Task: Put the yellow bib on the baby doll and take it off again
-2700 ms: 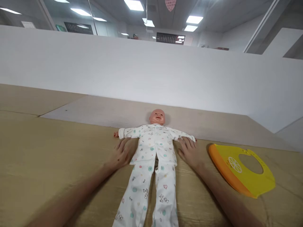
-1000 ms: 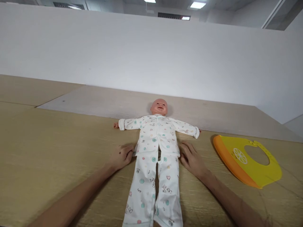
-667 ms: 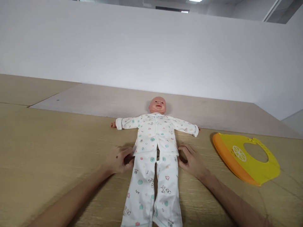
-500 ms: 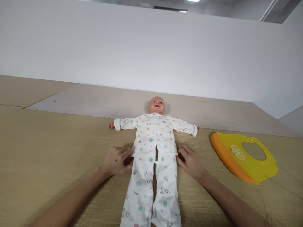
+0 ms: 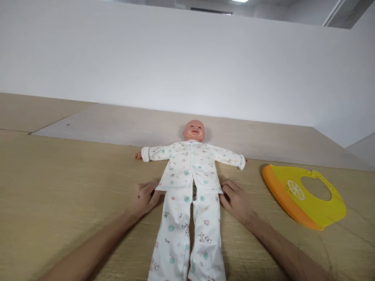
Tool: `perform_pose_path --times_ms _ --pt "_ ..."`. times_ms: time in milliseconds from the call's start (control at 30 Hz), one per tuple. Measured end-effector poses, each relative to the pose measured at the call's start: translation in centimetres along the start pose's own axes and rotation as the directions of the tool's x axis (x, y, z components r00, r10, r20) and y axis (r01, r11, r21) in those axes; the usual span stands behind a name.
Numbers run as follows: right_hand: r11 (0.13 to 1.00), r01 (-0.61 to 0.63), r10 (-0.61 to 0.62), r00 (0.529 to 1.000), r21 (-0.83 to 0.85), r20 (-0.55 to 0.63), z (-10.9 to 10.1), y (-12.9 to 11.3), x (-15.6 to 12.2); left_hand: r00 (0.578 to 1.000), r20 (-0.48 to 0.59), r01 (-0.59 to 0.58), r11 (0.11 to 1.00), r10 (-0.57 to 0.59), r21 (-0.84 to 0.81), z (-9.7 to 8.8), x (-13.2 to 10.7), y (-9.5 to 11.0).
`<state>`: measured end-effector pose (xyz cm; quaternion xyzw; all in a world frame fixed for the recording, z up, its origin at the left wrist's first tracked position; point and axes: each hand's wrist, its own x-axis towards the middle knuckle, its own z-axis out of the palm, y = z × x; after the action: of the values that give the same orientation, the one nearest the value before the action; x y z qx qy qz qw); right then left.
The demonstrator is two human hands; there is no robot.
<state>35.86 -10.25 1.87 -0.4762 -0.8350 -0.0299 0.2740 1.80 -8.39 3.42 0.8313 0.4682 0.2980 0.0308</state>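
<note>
A baby doll [image 5: 193,130] lies on its back with arms spread wide. It wears a white printed pajama top [image 5: 187,164] and matching pajama pants [image 5: 175,230]. My left hand [image 5: 145,198] pinches the top's lower left corner, drawing it out sideways. At the opposite side of the hem, my right hand [image 5: 236,199] grips the other lower corner with curled fingers. The front of the top parts slightly below its middle. Sleeve cuffs are folded back at the doll's wrists. The pant legs run off the bottom of the view.
A yellow bib [image 5: 310,214] with an orange pocket edge and a citrus print lies to the right of the doll. The wooden table [image 5: 73,183] meets a paler board [image 5: 131,125] behind, and a white wall [image 5: 175,62] rises beyond it.
My left hand has shifted a little left, and the top's left hem corner is now pulled outward. The right hand and doll have hardly moved.
</note>
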Motion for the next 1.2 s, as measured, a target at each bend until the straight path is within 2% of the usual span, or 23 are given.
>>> perform_pose_path --times_ms 167,567,667,800,867,900,933,1000,1067,1133,1200 --pt "0.999 -0.001 0.001 1.0 0.033 -0.016 0.0 0.0 0.0 1.0 0.018 -0.019 0.998 0.02 -0.053 0.2 -0.1 -0.1" --pt "0.998 0.009 -0.008 1.0 0.057 -0.009 0.2 0.1 0.1 0.991 -0.08 -0.107 0.994 0.107 0.0 0.4 0.1 -0.2" --pt "0.997 0.01 -0.011 1.0 0.073 0.012 -0.1 -0.2 0.2 0.977 -0.104 -0.19 0.981 0.184 -0.046 0.4 0.1 -0.1" --pt "0.97 -0.027 0.011 0.998 0.243 0.068 -1.9 0.6 -0.3 0.955 -0.147 -0.281 0.947 0.259 -0.156 0.1 0.5 0.0" --pt "0.944 -0.17 0.154 0.985 0.283 0.077 -3.9 2.5 -1.1 0.955 -0.175 -0.272 0.945 0.24 -0.184 -0.1 0.7 0.1" --pt "0.924 -0.28 0.265 0.96 0.26 0.089 -5.1 4.0 -1.6 0.957 -0.186 -0.259 0.947 0.224 -0.191 -0.2 0.9 0.2" --pt "0.873 -0.441 0.446 0.895 0.21 0.022 -6.5 5.8 -2.3 0.96 -0.189 -0.242 0.951 0.206 -0.194 -0.2 0.9 0.2" --pt "0.706 -0.707 0.707 0.698 0.05 -0.11 -9.5 10.3 -4.0 0.97 -0.181 -0.198 0.959 0.163 -0.201 -0.2 0.9 0.1" --pt "0.581 -0.814 0.792 0.571 -0.02 -0.218 -12.5 15.2 -6.3 0.98 -0.159 -0.153 0.966 0.12 -0.209 0.0 0.8 -0.1" --pt "0.335 -0.935 0.884 0.356 -0.12 -0.303 -15.0 19.9 -9.0 0.989 -0.13 -0.101 0.972 0.074 -0.212 0.4 0.5 -0.5" --pt "0.208 -0.965 0.912 0.25 -0.158 -0.324 -16.7 23.8 -11.5 0.994 -0.103 -0.066 0.974 0.045 -0.214 0.7 0.3 -0.9"
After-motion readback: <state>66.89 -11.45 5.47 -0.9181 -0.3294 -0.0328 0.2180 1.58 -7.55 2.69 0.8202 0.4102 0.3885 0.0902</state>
